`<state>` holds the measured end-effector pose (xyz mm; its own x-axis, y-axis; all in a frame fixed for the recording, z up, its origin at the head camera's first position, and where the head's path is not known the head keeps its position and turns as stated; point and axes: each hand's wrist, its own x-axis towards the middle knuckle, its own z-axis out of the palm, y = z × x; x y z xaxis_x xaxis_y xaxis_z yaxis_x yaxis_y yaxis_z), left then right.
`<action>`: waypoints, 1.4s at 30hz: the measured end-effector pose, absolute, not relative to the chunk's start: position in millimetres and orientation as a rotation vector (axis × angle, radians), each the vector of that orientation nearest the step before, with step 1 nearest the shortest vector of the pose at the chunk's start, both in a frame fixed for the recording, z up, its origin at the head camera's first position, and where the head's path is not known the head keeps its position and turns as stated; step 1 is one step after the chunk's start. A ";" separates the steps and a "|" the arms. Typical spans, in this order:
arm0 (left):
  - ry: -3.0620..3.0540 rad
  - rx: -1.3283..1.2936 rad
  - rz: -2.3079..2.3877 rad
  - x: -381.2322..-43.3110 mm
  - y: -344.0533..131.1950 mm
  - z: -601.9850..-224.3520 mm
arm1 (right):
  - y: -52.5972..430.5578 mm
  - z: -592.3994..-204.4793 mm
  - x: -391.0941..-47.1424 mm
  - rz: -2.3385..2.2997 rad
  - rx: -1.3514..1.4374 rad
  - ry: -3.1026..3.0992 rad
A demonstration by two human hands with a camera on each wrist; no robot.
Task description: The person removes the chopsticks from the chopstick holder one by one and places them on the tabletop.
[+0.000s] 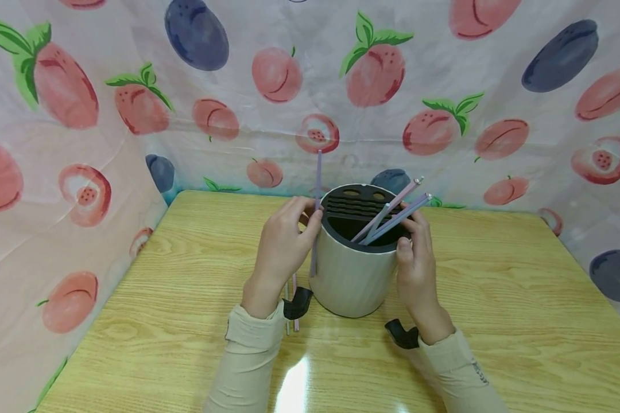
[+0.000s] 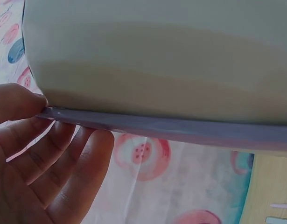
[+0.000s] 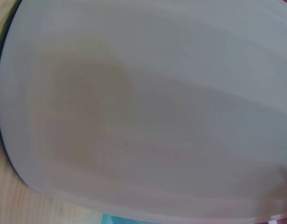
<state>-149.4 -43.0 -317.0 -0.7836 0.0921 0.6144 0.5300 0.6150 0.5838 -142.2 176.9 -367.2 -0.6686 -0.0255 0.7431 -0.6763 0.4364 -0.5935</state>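
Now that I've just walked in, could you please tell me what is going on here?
A person's left hand pinches a purple stick upright, just outside a pale pot. The right hand holds the pot's other side near the rim. Several sticks lean inside the pot, and two more lie on the table beside it.

Cream holder (image 1: 353, 284), fruit-printed cloth (image 1: 274, 135)

Holder: wall cream, rim (image 1: 359, 248) black. At its 10 o'clock: purple stick (image 1: 318, 178). Emerging at 1 to 2 o'clock: pink stick (image 1: 392, 205), lavender stick (image 1: 409, 212), pale blue stick (image 1: 378, 221). Towards 8 o'clock: second pink stick (image 1: 297, 324), whitish stick (image 1: 287, 328). Tabletop (image 1: 501, 287): yellow, wood-grain pattern. Cloth, 12 o'clock: pale ground; red and dark blue fruit, green leaves. Right sleeve (image 1: 462, 367), 5 o'clock, left sleeve (image 1: 253, 350), 7 o'clock: beige.
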 end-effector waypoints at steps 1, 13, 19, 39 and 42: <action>-2.309 -0.483 -1.080 -149.8 -43.2 -317.5 | 176.8 -367.3 -142.3 1.251 0.588 -2.023; -2.378 -0.419 -1.098 -156.2 -46.7 -325.3 | 177.5 -367.3 -143.1 1.259 0.592 -2.028; -2.411 -0.408 -1.099 -161.8 -48.6 -330.9 | 177.9 -366.2 -143.0 1.258 0.584 -2.041; -2.534 -0.242 -1.166 -180.3 -62.7 -353.3 | 165.1 -340.2 -126.4 1.285 0.583 -2.032; -2.559 -0.202 -1.205 -183.6 -63.6 -358.8 | 169.1 -347.2 -132.4 1.272 0.583 -2.035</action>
